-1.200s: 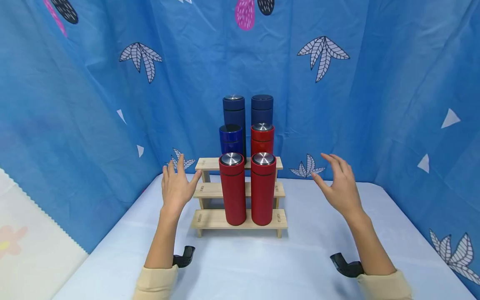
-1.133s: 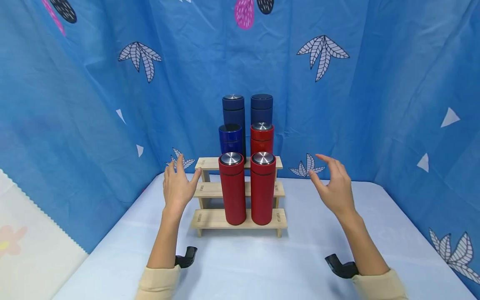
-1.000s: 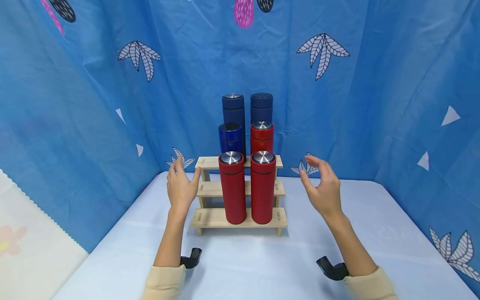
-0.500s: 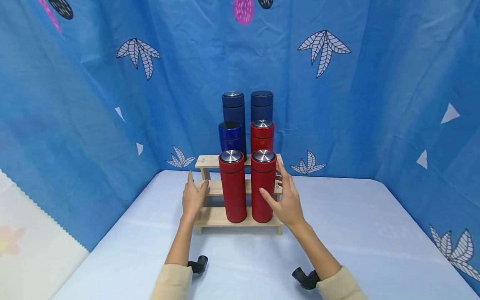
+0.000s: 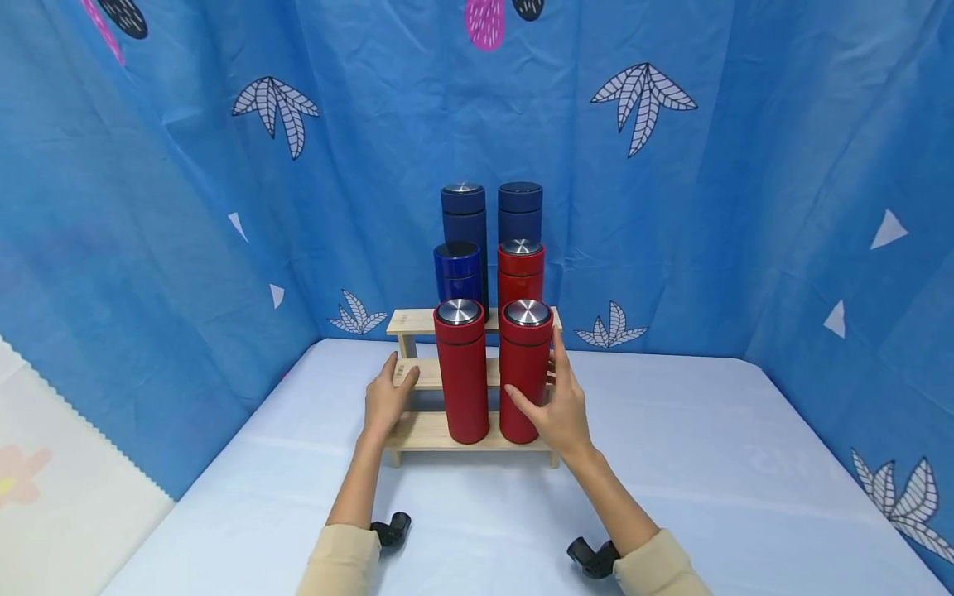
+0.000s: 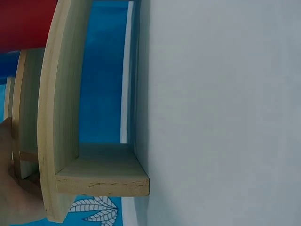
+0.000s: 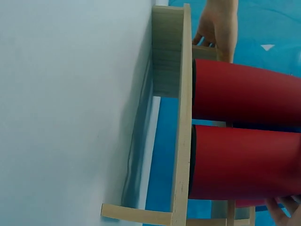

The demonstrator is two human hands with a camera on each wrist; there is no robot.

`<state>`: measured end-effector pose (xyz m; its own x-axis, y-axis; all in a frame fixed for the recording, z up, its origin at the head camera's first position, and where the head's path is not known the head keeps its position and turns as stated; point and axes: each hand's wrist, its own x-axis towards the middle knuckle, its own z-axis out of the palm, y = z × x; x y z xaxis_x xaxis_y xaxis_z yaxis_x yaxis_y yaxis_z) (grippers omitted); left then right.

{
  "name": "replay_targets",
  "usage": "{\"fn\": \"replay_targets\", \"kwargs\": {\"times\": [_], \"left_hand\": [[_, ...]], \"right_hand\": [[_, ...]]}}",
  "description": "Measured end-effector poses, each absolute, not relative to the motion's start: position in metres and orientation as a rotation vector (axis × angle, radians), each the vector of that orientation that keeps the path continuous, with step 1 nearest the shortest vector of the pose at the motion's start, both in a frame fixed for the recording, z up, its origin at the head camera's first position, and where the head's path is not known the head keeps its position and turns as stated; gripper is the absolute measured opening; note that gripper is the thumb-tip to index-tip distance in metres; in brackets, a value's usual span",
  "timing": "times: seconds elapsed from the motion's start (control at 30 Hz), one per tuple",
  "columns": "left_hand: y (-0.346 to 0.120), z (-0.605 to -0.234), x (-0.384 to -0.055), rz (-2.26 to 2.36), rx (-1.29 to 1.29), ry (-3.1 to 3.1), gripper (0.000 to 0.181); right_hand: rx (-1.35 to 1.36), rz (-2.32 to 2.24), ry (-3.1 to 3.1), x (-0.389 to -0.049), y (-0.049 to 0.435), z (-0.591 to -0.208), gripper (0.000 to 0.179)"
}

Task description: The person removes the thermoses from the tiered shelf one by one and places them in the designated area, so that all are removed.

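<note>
Right grip (image 5: 564, 416) is grasping the front-right red vacuum flask (image 5: 525, 367) on the lowest shelf (image 5: 419, 430) of the wooden stand (image 5: 405, 320).
It is wrapping the mid-body, a sensible hold: the rigid cylinder is probably weighty, its matte coating likely resisting slips. Left grip (image 5: 383, 404) is clasping the left end of the middle shelf (image 5: 430, 375).

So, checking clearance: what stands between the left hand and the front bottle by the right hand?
Head view: the other front red bottle, upright on the lowest shelf.
</note>
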<state>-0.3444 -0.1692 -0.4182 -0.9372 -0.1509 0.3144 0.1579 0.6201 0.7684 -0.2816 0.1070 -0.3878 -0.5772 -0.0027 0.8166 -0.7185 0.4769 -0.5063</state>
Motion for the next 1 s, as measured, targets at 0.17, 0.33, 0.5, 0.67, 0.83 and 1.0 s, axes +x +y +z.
{"fn": "replay_targets", "kwargs": {"times": [0.17,0.33,0.5,0.67,0.83,1.0], "left_hand": [[-0.171,-0.419,-0.345,-1.216,-0.011,-2.503,0.071],[-0.173,-0.421,-0.347,-1.211,-0.018,-2.495,0.072],[-0.172,-0.422,-0.348,-1.219,-0.028,-2.492,0.072],[-0.173,-0.423,-0.348,-1.237,-0.029,-2.494,0.071],[-0.174,-0.422,-0.347,-1.263,-0.031,-2.497,0.070],[-0.174,-0.422,-0.347,-1.266,-0.035,-2.496,0.070]], "right_hand": [[0.604,1.092,-1.831,-0.282,0.113,-0.389,0.105],[0.604,0.994,-1.721,-0.282,0.127,-0.383,0.098],[0.523,0.984,-1.607,-0.272,0.141,-0.356,0.093],[0.409,0.987,-1.620,-0.279,0.159,-0.338,0.094],[0.360,0.995,-1.668,-0.311,0.185,-0.347,0.096],[0.328,1.035,-1.722,-0.336,0.197,-0.361,0.097]]}}
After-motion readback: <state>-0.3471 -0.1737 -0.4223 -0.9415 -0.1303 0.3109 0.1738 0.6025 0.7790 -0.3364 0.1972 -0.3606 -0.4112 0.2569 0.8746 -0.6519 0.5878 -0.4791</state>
